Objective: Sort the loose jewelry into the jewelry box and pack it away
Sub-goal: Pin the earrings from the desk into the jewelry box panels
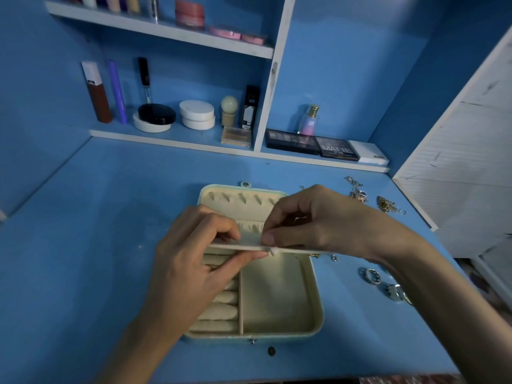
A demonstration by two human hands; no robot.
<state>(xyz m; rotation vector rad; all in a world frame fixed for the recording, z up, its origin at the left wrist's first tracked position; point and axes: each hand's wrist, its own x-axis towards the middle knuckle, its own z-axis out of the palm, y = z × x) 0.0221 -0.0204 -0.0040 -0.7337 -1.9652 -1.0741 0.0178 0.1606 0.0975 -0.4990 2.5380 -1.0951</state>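
An open cream-lined jewelry box (313, 306) lies on the blue desk, its lid flat behind it. Ring rolls fill the left compartment; the right compartment (277, 295) looks bare. My left hand (191, 267) and my right hand (313, 220) both pinch a thin cream divider panel (243, 247) held edge-on across the box's hinge. A small white tab (274, 252) sits at the panel's edge between my fingertips. Silver rings (371, 275) and another ring (394, 292) lie right of the box. Tangled chains (357, 189) and gold pieces (388, 205) lie further back right.
Cosmetics stand on the white shelves behind the desk: bottles, round jars (197, 114), palettes (310, 145), a perfume bottle (309, 120). A white cabinet side (457, 151) bounds the right. A small dark spot (271, 351) lies in front of the box.
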